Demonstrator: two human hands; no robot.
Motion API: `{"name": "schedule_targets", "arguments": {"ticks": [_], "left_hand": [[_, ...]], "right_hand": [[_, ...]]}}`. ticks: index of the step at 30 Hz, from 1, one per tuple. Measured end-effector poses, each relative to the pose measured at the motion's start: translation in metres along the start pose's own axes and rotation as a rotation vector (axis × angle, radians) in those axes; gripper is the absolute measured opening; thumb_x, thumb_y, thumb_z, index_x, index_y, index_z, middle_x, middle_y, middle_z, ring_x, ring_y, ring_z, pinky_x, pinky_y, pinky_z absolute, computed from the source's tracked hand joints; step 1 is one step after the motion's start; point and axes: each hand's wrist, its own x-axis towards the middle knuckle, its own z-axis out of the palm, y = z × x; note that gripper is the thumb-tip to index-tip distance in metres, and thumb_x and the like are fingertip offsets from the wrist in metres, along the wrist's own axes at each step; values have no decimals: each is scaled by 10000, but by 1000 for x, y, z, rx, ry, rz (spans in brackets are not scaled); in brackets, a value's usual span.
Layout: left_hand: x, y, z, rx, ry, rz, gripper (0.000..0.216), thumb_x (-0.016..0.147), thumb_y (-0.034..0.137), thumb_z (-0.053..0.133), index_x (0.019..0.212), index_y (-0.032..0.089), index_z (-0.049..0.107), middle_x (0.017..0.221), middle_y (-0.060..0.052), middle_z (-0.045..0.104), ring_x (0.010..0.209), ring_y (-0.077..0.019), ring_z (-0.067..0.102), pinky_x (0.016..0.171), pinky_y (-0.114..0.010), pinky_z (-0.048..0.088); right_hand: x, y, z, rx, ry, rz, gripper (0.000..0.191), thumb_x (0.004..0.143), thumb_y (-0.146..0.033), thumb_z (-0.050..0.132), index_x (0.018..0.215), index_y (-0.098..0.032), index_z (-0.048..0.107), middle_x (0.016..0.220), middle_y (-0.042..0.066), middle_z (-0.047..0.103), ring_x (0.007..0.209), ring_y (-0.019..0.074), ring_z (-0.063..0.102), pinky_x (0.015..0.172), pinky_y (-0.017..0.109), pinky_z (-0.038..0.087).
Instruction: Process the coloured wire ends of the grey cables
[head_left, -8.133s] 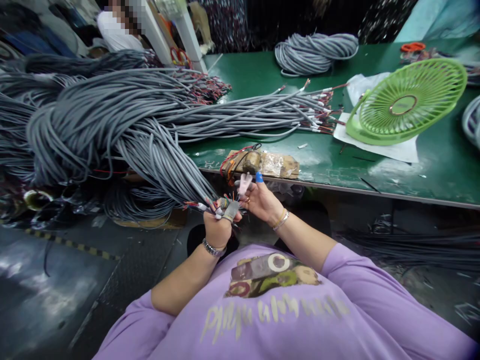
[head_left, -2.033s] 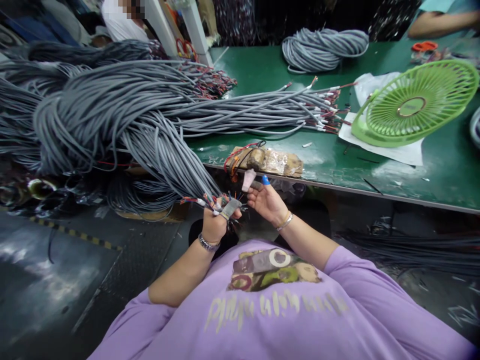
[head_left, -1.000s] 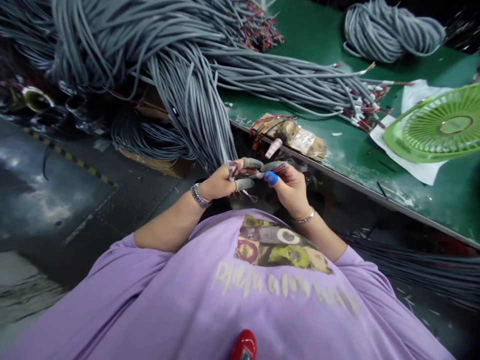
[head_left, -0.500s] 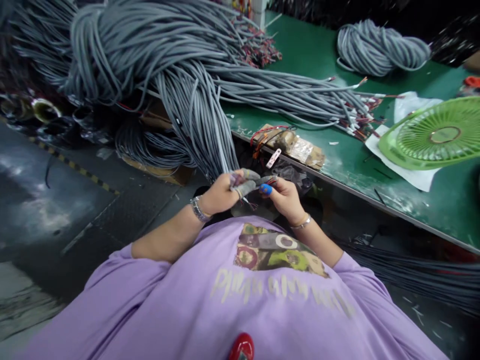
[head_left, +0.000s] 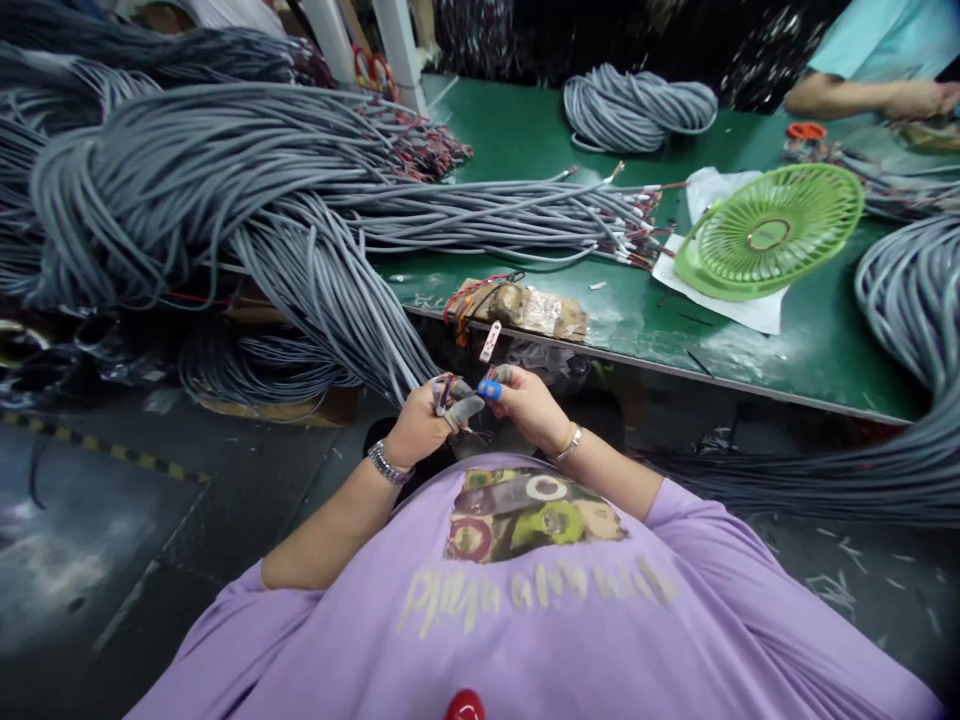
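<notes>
My left hand (head_left: pixel 433 415) is closed around the stripped end of a grey cable, with thin coloured wires showing between its covered fingertips. Facing it, my right hand (head_left: pixel 521 402) pinches at the wire ends; one fingertip has a blue cover and another a grey one. The two hands nearly touch, just above my lap. A thick bundle of grey cables (head_left: pixel 337 290) hangs over the table edge and runs down to my left hand. Which single wire the right fingers grip is too small to make out.
The green table (head_left: pixel 832 350) carries a green fan (head_left: pixel 769 235), a coiled grey cable (head_left: pixel 637 108) and a piece of cardboard (head_left: pixel 555 312) with a small lump on it. More grey cables (head_left: pixel 922 290) drape over the right edge. A co-worker's arm (head_left: pixel 847 97) reaches in at the far right.
The view has swung right and up, bringing in the co-worker and the cables at the right. My hands stay close together, and the right fingers have shifted slightly at the wires.
</notes>
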Motion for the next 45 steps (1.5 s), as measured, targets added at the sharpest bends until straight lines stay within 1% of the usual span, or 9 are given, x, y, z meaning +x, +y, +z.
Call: {"name": "schedule_targets", "arguments": {"ticks": [6,12,14,19,23,26,32,37,45], "left_hand": [[-3,-2,3,83,157,17,205,700,340,787,697,179,660,497,21,585,420,-98,510,436,-206,440],[-4,-1,-4,272,-68,-53,27,720,177,678,704,170,657,603,3,676,526,-126,621,515,-207,492],[-4,3,-4,302,-62,-36,62,716,171,668,659,168,646,582,11,663,516,-112,606,520,-198,487],[-5,6,-1,-2,122,-116,277,810,322,641,588,158,613,532,-5,631,440,-98,567,460,-199,482],[-5,0,-2,-243,283,-130,275,787,372,691,633,151,637,548,-11,646,441,-100,570,444,-198,471],[-6,-4,-3,-291,323,-144,273,776,386,709,663,145,647,556,-12,653,437,-94,565,439,-192,462],[-10,-6,-3,-181,222,-132,305,810,394,684,644,142,639,574,-21,661,445,-86,570,450,-186,460],[-11,-5,-2,-87,87,-92,304,833,373,662,633,145,640,577,-16,649,471,-90,583,482,-194,484],[-11,-3,-1,-73,189,-85,321,858,375,634,633,146,646,578,-19,649,472,-87,571,472,-197,452]], "right_hand": [[7,-3,3,-40,-10,3,396,555,-419,851,702,-165,585,557,-50,543,476,67,417,462,213,331],[11,1,2,-185,-63,-82,366,582,-426,830,674,-152,604,594,-35,568,552,85,476,535,224,390],[12,1,3,-210,-68,-102,373,584,-429,830,664,-149,597,594,-39,562,554,80,469,540,222,383],[10,-1,8,-94,-40,-19,433,587,-494,820,692,-153,573,564,-49,536,484,62,403,482,219,330],[4,0,12,-93,-75,-31,453,596,-527,810,665,-153,564,540,-52,511,485,62,400,487,222,329],[2,2,14,-141,-72,-68,449,624,-539,791,691,-153,571,566,-44,526,510,68,415,513,230,355],[2,-1,20,-145,-100,-62,445,672,-518,762,898,-157,633,807,13,635,673,104,517,564,230,390],[6,-1,24,-77,-82,-15,434,637,-505,793,834,-156,629,658,-19,584,577,90,456,525,229,345],[4,5,23,-26,14,-32,415,619,-497,811,733,-154,607,626,-31,538,557,81,424,524,237,355]]}}
